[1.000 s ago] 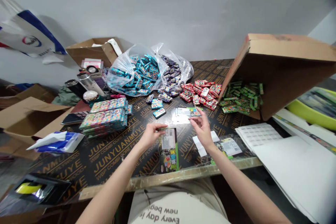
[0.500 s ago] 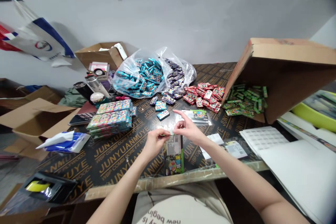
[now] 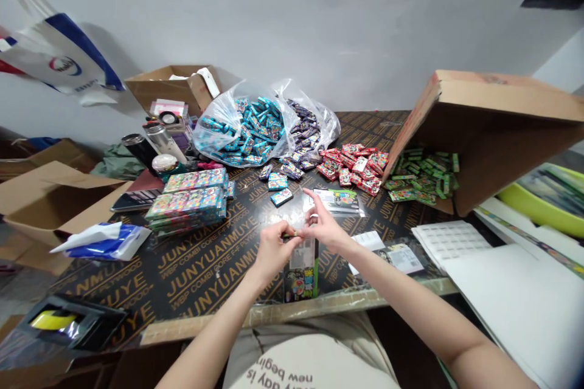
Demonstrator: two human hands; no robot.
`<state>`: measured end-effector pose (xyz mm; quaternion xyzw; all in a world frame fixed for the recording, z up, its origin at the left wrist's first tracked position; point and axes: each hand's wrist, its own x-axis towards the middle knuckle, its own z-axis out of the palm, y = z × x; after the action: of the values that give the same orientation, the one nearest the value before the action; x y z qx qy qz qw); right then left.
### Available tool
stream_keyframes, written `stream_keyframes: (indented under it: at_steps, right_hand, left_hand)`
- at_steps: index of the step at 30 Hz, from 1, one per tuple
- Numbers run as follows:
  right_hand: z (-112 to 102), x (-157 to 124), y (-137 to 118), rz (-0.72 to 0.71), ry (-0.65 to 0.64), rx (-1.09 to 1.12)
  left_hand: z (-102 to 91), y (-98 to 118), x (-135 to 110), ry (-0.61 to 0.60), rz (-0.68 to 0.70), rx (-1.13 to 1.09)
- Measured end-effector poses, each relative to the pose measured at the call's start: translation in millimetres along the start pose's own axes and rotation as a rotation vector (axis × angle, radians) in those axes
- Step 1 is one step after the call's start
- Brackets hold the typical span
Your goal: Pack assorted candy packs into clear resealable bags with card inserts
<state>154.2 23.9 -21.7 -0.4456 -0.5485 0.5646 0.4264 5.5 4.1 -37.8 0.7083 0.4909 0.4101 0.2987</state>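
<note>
My left hand [image 3: 276,250] is closed in a pinch, with a sliver of a small dark-and-green piece [image 3: 287,236] showing between its fingers. My right hand [image 3: 326,226] meets it from the other side, thumb and bent fingers together and index finger raised; its fingertips touch the piece's right end. What the piece is, the fingers hide. Just below them a flat printed packet [image 3: 301,284], dark with a green edge, lies on the table. Beyond the hands sit two blue small boxes [image 3: 281,197] [image 3: 277,181] and another printed packet [image 3: 340,199] in clear plastic.
Clear bags hold blue boxes [image 3: 260,127] and purple boxes [image 3: 303,124]. Red boxes [image 3: 353,165] lie loose; green ones [image 3: 422,173] spill from a tipped carton [image 3: 502,94]. Stacked wrapped packs [image 3: 187,203], bottles [image 3: 162,143] and a tape dispenser [image 3: 68,321] are left; white sheets [image 3: 497,282] right.
Both hands stay close together above the printed packet. My left hand has turned slightly, and the dark-and-green piece now shows at its fingertips. The whole view has shifted a little.
</note>
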Motion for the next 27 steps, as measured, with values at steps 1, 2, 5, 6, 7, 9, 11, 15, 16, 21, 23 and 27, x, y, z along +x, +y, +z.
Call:
stream_keyframes:
  at_steps: [1, 2, 5, 6, 7, 9, 11, 15, 16, 21, 23, 27]
  right_hand:
    - [0, 2, 1, 0.077, -0.001, 0.075]
    - [-1, 4, 2, 0.154, -0.001, 0.138]
    - [-9, 8, 11, 0.288, 0.089, 0.225]
    - [-13, 8, 15, 0.275, 0.17, 0.216]
    - [-16, 5, 21, 0.237, 0.264, 0.187]
    - [-22, -2, 35, 0.148, 0.396, 0.107]
    - [-24, -12, 48, 0.136, 0.375, 0.103]
    - [-32, -19, 54, 0.088, 0.317, 0.311]
    - [-35, -18, 49, 0.029, 0.333, 0.314]
    - [-40, -12, 2, -0.116, -0.023, -0.074]
    - [-29, -12, -16, -0.178, -0.185, -0.249]
    - [-10, -13, -23, -0.324, -0.08, -0.359]
  left_hand:
    - [-1.9, 4, 0, -0.04, 0.011, 0.009]
    - [-5.0, 7, 1, -0.09, 0.029, 0.022]
    - [-22.5, 8, 5, -0.162, 0.055, 0.061]
    - [-30.4, 5, 7, -0.116, 0.027, 0.053]
    - [-38.6, -1, 9, -0.024, -0.027, 0.01]
    - [-52.5, -15, 10, 0.231, -0.182, -0.197]
    - [-59.0, -30, 4, 0.421, -0.336, -0.474]
    - [-48.1, -46, -25, 0.384, -0.478, -0.664]
    - [-43.5, -48, -33, 0.282, -0.496, -0.616]
    - [-24.8, -35, -43, 0.052, -0.36, -0.128]
    - [-17.7, -21, -34, 0.061, -0.188, -0.152]
    - [-12.2, -4, -18, -0.002, -0.074, -0.31]
